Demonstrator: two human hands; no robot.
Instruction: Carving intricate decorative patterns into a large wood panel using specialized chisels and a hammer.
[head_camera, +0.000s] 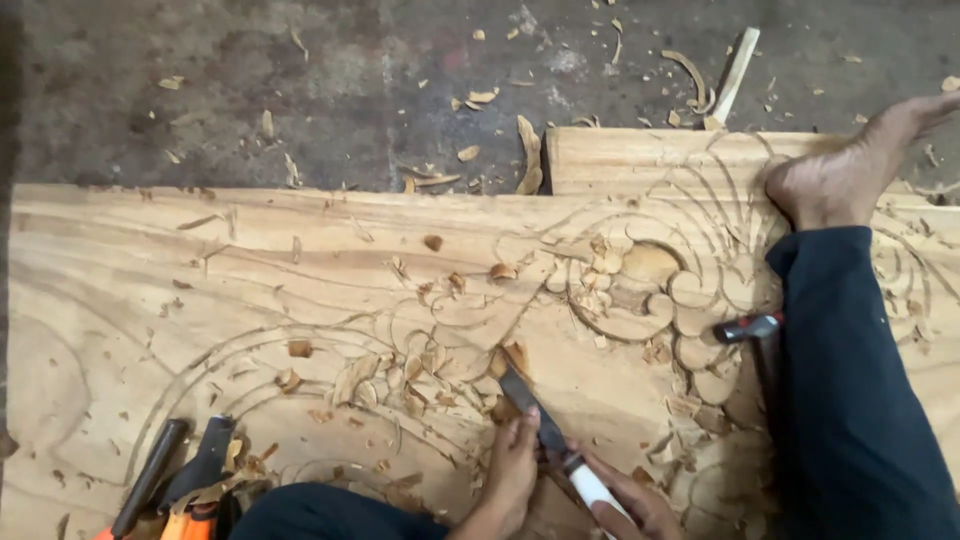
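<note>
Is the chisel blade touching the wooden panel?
Touching. The head view shows the chisel tip pressed into the carved wooden panel, among chips.

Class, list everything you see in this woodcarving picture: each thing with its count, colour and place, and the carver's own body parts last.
Wooden panel: one, pale tan, fills most of the view, carved with scrolls and a flower.
Chisel: one, dark blade with white handle, bottom centre, tip on the carving.
Hammer: one, dark head with a red band, right of centre beside the leg.
Spare tools: a few, black and orange handles, bottom left on the panel.
Wood chips: many, light brown, scattered over the panel and floor.
Stick: one, pale, top right on the floor.
Floor: grey-brown, top.
Left hand: grips the chisel shaft.
Right hand: holds the chisel handle.
Foot: bare, upper right on the panel, dark trouser leg below.
</note>
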